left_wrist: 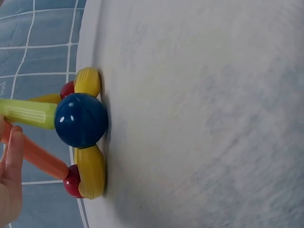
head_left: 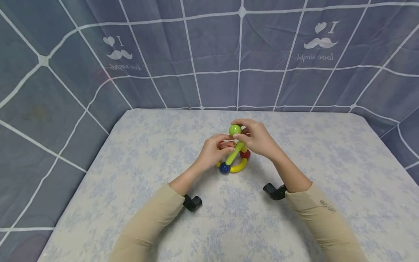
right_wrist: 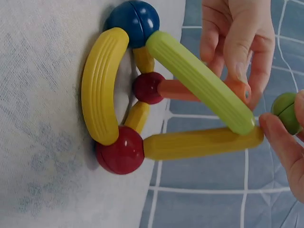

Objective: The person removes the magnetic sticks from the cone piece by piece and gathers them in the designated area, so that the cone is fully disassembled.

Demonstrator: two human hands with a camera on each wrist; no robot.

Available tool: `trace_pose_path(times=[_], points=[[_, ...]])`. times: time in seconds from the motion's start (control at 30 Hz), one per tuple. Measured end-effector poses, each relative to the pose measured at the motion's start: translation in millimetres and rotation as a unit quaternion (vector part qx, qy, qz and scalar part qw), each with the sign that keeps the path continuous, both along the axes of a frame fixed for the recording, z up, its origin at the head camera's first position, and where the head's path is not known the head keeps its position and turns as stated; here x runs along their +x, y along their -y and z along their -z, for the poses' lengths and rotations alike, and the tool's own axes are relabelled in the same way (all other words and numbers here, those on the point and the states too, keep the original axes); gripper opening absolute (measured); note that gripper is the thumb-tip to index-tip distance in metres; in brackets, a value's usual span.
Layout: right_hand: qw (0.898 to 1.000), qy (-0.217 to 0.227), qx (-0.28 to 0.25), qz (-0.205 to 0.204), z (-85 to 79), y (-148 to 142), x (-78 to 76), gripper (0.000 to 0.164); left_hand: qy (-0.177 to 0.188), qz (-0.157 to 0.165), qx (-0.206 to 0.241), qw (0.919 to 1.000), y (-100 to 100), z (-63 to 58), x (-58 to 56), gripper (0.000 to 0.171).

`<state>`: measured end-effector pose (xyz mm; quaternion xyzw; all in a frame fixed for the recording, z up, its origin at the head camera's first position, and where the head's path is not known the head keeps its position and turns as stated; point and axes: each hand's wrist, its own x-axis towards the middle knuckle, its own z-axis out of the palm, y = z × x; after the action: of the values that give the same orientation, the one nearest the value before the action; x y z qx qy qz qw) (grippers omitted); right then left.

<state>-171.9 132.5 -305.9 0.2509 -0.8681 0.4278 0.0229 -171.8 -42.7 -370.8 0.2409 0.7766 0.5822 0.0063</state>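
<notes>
Stick-and-ball toy, on the table cloth [head_left: 226, 225] in front of the person, between the two hands. Pieces visible: four balls, three straight sticks, three curved pieces.

Base: one ring lying on the cloth. Three yellow curved pieces, one large in the right-wrist view [right_wrist: 99, 85], two partly hidden behind. Three balls join them: one blue ball [right_wrist: 132, 23], two red, namely the near red ball [right_wrist: 119, 154] and the far red ball [right_wrist: 148, 88].

Sticks: three, one rising from each base ball and leaning inward. Green stick [right_wrist: 202, 80] on the blue ball; yellow stick [right_wrist: 204, 144] on the near red; orange stick [right_wrist: 178, 89] on the far red. Upper ends of green and yellow overlap in the right-wrist view; cannot tell whether they touch.

Left hand [head_left: 211, 151]: thumb and fingers pinching the orange stick near its upper end.

Right hand [head_left: 256, 138]: gripping one green ball [head_left: 235, 130], fourth of the count, between thumb and fingers. Ball held off the cloth, near the upper stick ends, not seated on them.

Surroundings: two beige sleeves, left sleeve [head_left: 150, 214] and right sleeve [head_left: 322, 218], the latter lettered. Two black fittings, one by the left wrist [head_left: 193, 203], one by the right [head_left: 275, 191]. Blue-grey wall sheet [head_left: 216, 47] behind, white grid lines, two moustache prints.
</notes>
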Motion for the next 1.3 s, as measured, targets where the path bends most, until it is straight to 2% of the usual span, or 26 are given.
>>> trace_pose_path(times=[0.33,0.9,1.13,1.3], points=[[0.995,0.075,-0.058,0.033,2.7,-17.0,-6.7,0.036,0.011,-0.01,-0.033,0.9994,0.2,-0.1,0.2,0.029],[0.987,0.109,-0.086,0.082,6.9,-51.7,-14.0,0.041,0.035,-0.014,-0.021,0.9991,-1.1,-1.4,-0.5,0.029],[0.982,0.122,-0.086,0.116,13.5,-70.8,-17.9,0.044,0.05,-0.016,-0.02,0.9984,-1.4,-2.4,0.2,0.028],[0.979,0.136,-0.09,0.125,20.9,-82.5,-19.4,0.045,0.056,-0.014,-0.016,0.9982,-1.1,-2.5,0.3,0.029]])
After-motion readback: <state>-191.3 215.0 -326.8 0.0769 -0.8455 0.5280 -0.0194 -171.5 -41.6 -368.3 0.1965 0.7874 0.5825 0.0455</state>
